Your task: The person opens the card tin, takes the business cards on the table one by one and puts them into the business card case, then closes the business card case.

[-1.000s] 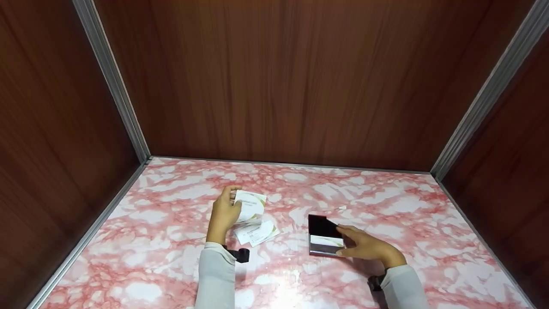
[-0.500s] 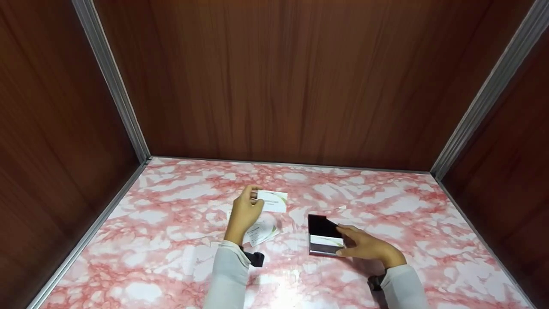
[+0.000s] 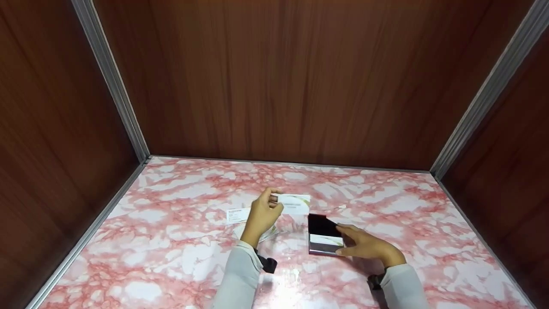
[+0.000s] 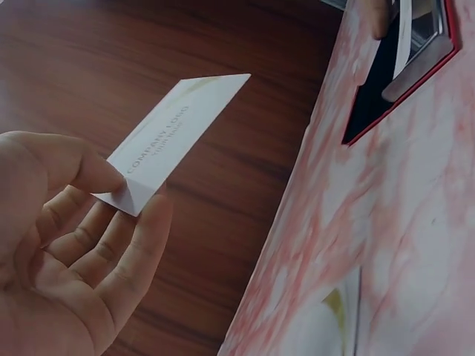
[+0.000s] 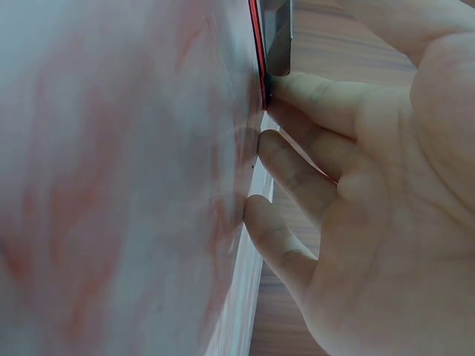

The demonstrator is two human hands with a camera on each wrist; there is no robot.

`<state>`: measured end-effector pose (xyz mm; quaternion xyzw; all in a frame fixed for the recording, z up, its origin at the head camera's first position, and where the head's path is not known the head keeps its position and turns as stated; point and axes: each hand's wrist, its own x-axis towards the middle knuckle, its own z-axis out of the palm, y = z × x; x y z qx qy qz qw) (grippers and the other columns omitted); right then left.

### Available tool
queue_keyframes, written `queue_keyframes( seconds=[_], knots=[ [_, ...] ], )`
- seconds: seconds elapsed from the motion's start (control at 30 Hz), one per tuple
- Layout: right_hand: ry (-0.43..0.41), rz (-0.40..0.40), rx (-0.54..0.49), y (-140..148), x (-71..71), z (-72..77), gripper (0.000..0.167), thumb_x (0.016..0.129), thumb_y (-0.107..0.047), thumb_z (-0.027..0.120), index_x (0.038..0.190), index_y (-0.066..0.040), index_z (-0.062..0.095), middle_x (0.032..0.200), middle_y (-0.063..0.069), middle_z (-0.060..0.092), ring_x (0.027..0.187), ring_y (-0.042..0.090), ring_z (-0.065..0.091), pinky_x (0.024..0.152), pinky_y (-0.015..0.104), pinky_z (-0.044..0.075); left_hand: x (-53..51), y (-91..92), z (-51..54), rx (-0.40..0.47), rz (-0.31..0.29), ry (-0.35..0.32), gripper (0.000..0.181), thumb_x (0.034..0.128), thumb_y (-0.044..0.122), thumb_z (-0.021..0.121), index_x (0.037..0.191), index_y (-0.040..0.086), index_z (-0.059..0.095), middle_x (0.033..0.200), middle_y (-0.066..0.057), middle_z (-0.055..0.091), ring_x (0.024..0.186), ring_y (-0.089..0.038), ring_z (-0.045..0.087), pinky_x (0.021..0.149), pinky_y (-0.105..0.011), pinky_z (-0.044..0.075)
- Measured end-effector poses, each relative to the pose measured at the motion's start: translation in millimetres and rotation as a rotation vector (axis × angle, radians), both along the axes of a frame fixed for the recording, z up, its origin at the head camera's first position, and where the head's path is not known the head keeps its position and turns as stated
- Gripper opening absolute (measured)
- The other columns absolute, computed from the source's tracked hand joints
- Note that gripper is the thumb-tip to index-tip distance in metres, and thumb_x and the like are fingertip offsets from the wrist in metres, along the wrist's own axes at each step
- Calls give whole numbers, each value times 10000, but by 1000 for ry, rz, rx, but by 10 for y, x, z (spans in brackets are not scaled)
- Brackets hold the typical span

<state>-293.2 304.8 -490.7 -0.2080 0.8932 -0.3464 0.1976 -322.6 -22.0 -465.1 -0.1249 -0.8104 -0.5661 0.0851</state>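
My left hand (image 3: pixel 262 214) pinches a white business card (image 3: pixel 295 204) by its left end, between thumb and fingers. In the left wrist view the card (image 4: pixel 167 133) is raised off the table, its printed lettering showing. Just to the right lies an open card case (image 3: pixel 321 223), dark inside with a red edge, with a white card (image 3: pixel 327 240) under its band. My right hand (image 3: pixel 366 244) holds the right side of this case, thumb at the near corner and fingers farther back. Several loose cards (image 3: pixel 237 216) lie partly hidden under my left forearm.
The table (image 3: pixel 171 253) has a red-and-white marbled top. Dark wood-patterned panels (image 3: pixel 274 86) rise at the back and both sides, joined by metal posts (image 3: pixel 113 81).
My left hand has carried the business card rightward from above the loose cards to near the case, and the card has turned to lie lengthwise. My right hand and the case have stayed put.
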Motion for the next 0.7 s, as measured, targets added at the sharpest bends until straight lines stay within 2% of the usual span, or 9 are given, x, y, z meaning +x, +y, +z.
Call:
queue_keyframes(
  seconds=[0.2, 0.37, 0.57, 0.7],
  knots=[
    [7, 17, -26, 7, -5, 2, 828, 945, -340, 699, 1566, 1, 271, 1577, 300, 224, 1416, 493, 257, 1091, 658, 260, 4, 146, -42, -18, -37, 17, 310, 927, 89, 591, 1222, 171, 642, 1113, -87, 684, 1011, -226, 674, 858, -402, 552],
    [20, 27, -21, 18, -14, -3, 824, 948, -340, 696, 1563, 7, 273, 1576, 304, 224, 1419, 496, 248, 1093, 657, 259, 34, 278, -77, -35, -70, 45, 282, 951, 63, 601, 1209, 165, 652, 1107, -88, 698, 997, -222, 675, 860, -386, 550],
    [25, 20, -16, 20, -23, -3, 834, 936, -353, 707, 1555, 18, 289, 1571, 307, 236, 1423, 491, 243, 1103, 648, 248, 81, 474, -132, -57, -108, 100, 288, 907, -6, 614, 1169, 104, 665, 1019, -77, 713, 916, -186, 688, 817, -335, 557],
    [27, -4, 4, 6, -18, -3, 848, 920, -372, 722, 1543, 31, 310, 1568, 295, 260, 1433, 481, 229, 1113, 644, 233, 119, 577, -166, -73, -120, 101, 285, 874, -14, 612, 1135, 87, 671, 972, -50, 719, 865, -147, 694, 778, -299, 562]
  ],
)
